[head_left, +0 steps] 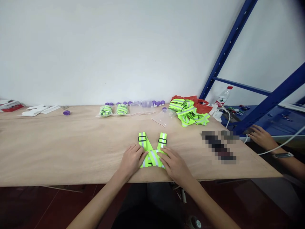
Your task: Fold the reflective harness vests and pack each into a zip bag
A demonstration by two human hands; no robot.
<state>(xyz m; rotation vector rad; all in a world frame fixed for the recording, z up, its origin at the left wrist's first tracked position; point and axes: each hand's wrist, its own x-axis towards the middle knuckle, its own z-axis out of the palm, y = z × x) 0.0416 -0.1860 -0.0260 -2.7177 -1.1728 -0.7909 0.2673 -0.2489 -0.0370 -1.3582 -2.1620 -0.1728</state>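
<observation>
Our reflective harness [154, 156] lies near the desk's [83, 152] front edge, probably light, limp webbing; it's best pressed at both folded sides, where our left [133, 156] and right [175, 163] hands rest, fingers slightly curled over it.

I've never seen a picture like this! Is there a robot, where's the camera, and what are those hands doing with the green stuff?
There's no robot here, just a person. This one picture comes from a camera worn on their head, looking forward and down.

The left hand and right hand rest on bright green reflective straps with black buckles, laid flat and crossed over on the wooden table.

Farther back are two clear bags of folded straps, a loose strap pile by a red plastic bag, and small purple things. At the right edge, another person's hand shows.
</observation>
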